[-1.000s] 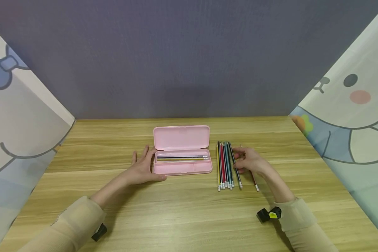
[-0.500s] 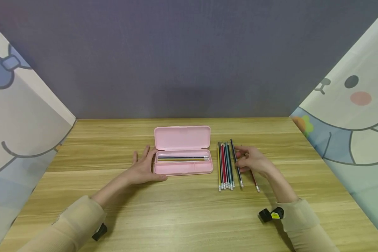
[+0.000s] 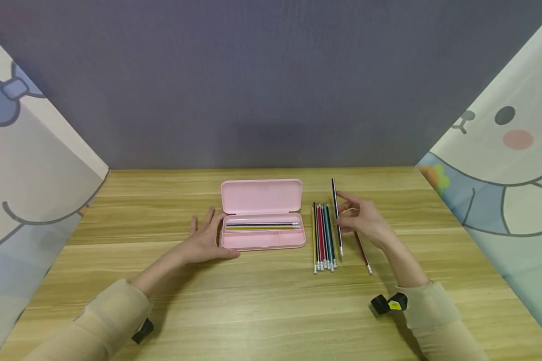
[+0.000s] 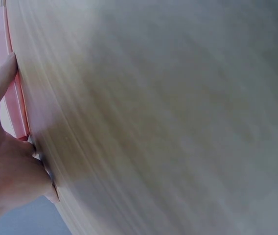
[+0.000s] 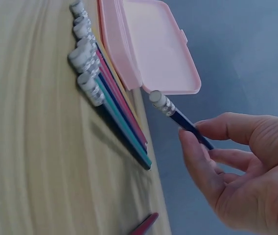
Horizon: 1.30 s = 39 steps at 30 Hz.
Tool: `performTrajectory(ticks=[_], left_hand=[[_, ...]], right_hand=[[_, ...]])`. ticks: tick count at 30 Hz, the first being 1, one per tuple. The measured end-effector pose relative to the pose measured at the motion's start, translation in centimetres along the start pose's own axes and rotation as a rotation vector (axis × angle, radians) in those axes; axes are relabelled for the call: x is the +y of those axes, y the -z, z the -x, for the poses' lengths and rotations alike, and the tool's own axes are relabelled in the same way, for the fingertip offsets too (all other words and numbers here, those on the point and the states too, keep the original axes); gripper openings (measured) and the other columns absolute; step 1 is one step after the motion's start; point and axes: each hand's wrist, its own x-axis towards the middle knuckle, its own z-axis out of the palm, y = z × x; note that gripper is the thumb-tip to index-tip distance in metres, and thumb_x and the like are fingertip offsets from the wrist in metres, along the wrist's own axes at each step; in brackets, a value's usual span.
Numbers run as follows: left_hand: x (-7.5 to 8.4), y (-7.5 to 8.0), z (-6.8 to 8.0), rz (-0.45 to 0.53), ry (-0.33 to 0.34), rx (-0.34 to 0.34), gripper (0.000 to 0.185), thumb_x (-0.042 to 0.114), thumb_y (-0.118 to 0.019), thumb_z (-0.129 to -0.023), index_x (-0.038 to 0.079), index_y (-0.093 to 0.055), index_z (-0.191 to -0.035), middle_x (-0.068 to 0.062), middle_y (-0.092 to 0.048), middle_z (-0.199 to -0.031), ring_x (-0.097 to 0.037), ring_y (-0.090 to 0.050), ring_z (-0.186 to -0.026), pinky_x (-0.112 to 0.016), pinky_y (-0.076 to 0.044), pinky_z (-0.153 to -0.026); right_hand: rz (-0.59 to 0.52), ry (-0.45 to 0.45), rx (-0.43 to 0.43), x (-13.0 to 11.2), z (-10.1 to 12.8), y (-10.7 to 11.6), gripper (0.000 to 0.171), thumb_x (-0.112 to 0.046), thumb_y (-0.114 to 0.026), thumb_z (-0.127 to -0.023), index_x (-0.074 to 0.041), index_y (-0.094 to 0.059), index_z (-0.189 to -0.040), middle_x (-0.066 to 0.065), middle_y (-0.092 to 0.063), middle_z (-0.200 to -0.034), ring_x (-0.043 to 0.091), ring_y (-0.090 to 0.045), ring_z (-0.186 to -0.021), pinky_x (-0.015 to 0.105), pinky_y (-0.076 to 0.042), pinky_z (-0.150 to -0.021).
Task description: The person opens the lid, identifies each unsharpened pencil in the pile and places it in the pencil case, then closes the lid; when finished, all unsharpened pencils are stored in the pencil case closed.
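Note:
In the head view my right hand (image 3: 366, 220) pinches a dark striped pencil (image 3: 334, 195) between thumb and fingers, its white eraser end toward me. In the right wrist view that pencil (image 5: 180, 119) is raised off the table, beside the other pencils. A row of several pencils (image 3: 322, 235), yellow, red, dark and green, lies just left of it. My left hand (image 3: 203, 241) spreads around the left end of an open pink pencil case (image 3: 248, 243), thumb along its front wall in the left wrist view. Several pencils (image 3: 262, 227) lie in the case's long back compartment.
A single red pencil (image 3: 363, 254) lies apart under and right of my right hand. The case lid (image 3: 261, 197) stands folded back. Behind the wooden table (image 3: 262, 306) rises a grey panel (image 3: 262, 85), with cartoon-printed panels at both sides.
My right hand has drawn the dark pencil away from the right side of the row, lifted it and moved it forward, turning it more upright in view. The left hand stays put.

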Motion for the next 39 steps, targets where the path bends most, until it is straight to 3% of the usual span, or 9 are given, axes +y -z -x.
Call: performTrajectory(ticks=[9,19,24,29,36,39], left_hand=[[-0.6,-0.3,-0.2,-0.006,0.004,0.003,0.096,0.051,-0.086,-0.076,0.017,-0.032,-0.148,-0.026,-0.035,-0.164,-0.051,0.0,-0.159,-0.076,0.015,-0.119],[-0.2,-0.1,0.0,-0.007,0.006,0.005,0.097,0.048,-0.087,-0.077,0.014,-0.031,-0.148,-0.031,-0.034,-0.162,-0.053,-0.001,-0.158,-0.078,0.014,-0.118],[0.0,0.0,-0.1,-0.013,-0.001,0.005,0.097,0.048,-0.087,-0.077,0.014,-0.031,-0.148,-0.031,-0.033,-0.163,-0.054,-0.001,-0.158,-0.078,0.013,-0.118],[0.0,0.0,-0.2,-0.008,-0.001,0.011,0.097,0.048,-0.087,-0.075,0.014,-0.032,-0.148,-0.032,-0.032,-0.163,-0.053,-0.001,-0.158,-0.077,0.014,-0.118],[-0.1,0.2,-0.2,-0.008,0.008,-0.007,0.096,0.049,-0.086,-0.077,0.016,-0.031,-0.148,-0.031,-0.03,-0.164,-0.052,0.001,-0.159,-0.077,0.014,-0.118],[-0.1,0.3,-0.2,-0.016,0.009,-0.003,0.097,0.049,-0.087,-0.077,0.016,-0.031,-0.149,-0.031,-0.03,-0.164,-0.053,0.0,-0.158,-0.077,0.014,-0.118]], right_hand=[[0.071,0.128,0.107,-2.3,-1.4,-1.1,0.077,0.004,-0.069,-0.091,-0.013,-0.037,-0.16,0.028,-0.06,-0.121,0.006,-0.067,-0.09,0.038,-0.065,-0.079],[0.106,0.276,0.155,-5.4,-3.7,-3.5,0.07,0.004,-0.071,-0.09,-0.017,-0.049,-0.153,0.024,-0.068,-0.113,0.015,-0.071,-0.093,0.023,-0.062,-0.073],[0.12,0.319,0.161,-6.1,-4.3,-4.3,0.065,0.005,-0.071,-0.09,-0.014,-0.053,-0.15,0.024,-0.07,-0.113,0.017,-0.069,-0.094,0.02,-0.061,-0.072],[0.147,0.387,0.134,-6.2,-5.1,-5.3,0.06,0.006,-0.071,-0.091,-0.007,-0.055,-0.147,0.025,-0.07,-0.112,0.026,-0.07,-0.098,0.018,-0.06,-0.074],[0.214,0.465,0.063,-6.0,-6.3,-7.0,0.054,0.005,-0.07,-0.092,-0.009,-0.06,-0.143,0.021,-0.074,-0.111,0.031,-0.07,-0.1,0.035,-0.062,-0.082],[0.218,0.466,0.016,-5.9,-6.8,-7.8,0.052,0.002,-0.07,-0.093,-0.011,-0.061,-0.143,0.019,-0.074,-0.11,0.03,-0.07,-0.099,0.042,-0.063,-0.079]])
